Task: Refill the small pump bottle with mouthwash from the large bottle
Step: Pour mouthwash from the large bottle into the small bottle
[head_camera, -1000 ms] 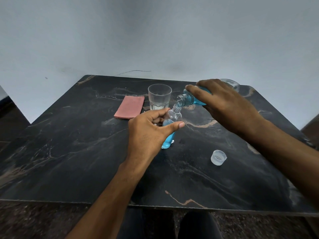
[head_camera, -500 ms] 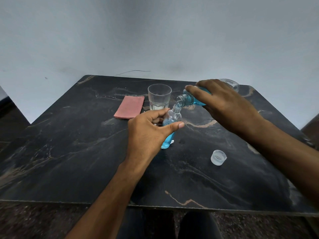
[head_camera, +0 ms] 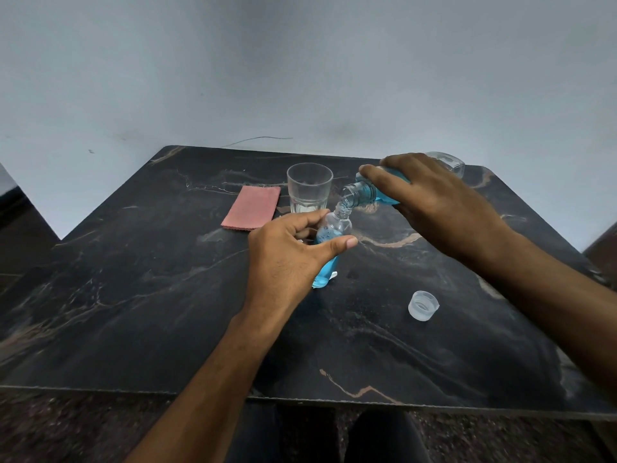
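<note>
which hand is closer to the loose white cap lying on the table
Right. The right hand grips the tilted large clear bottle of blue mouthwash beyond the white plastic cap, its forearm passing close beside it. The left hand holds the small clear bottle, farther left.

Both forearms are bare to the bottom edge of the view, with no sleeve, watch, bracelet or ring showing. The left hand (head_camera: 287,259) shows fine dark hairs across its back and a short, trimmed thumbnail. The right hand (head_camera: 444,208) is likewise unadorned. At six o'clock, under the near edge, the person's legs (head_camera: 334,436) wear dark trousers.
</note>
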Demonstrator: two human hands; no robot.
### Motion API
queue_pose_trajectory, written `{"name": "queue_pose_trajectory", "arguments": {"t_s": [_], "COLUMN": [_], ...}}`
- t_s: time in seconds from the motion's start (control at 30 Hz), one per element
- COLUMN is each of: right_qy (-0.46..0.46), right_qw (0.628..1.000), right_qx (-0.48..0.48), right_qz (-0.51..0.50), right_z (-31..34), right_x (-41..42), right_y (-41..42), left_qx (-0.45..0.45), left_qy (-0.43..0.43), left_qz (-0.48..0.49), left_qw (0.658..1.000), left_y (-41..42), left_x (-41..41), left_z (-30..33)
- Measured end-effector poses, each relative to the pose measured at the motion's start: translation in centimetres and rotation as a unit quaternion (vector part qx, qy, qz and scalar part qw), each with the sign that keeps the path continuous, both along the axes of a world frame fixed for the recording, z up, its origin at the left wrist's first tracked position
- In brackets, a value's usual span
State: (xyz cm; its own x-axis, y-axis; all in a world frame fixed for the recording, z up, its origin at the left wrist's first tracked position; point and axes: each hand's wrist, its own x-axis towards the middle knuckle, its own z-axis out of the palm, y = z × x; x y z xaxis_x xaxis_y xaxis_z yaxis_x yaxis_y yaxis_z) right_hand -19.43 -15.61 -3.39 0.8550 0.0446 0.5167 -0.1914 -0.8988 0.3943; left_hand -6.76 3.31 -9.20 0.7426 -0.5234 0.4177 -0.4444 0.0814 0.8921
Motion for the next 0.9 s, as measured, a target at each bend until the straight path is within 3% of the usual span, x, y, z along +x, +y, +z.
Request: {"name": "queue_pose_trajectory", "arguments": {"t_s": [0.9], "right_qy": [-0.007], "right_qw": [1.000], "right_qx": [-0.004], "right_qz": [0.012], "right_z": [0.04], "right_x": [0.17], "right_y": [0.78], "left_qx": [0.021], "left_qy": [0.004], "left_qz": [-0.004], "left_qw": [1.000], "left_y": [0.37], "left_x": [0.16], "left_z": [0.30]}}
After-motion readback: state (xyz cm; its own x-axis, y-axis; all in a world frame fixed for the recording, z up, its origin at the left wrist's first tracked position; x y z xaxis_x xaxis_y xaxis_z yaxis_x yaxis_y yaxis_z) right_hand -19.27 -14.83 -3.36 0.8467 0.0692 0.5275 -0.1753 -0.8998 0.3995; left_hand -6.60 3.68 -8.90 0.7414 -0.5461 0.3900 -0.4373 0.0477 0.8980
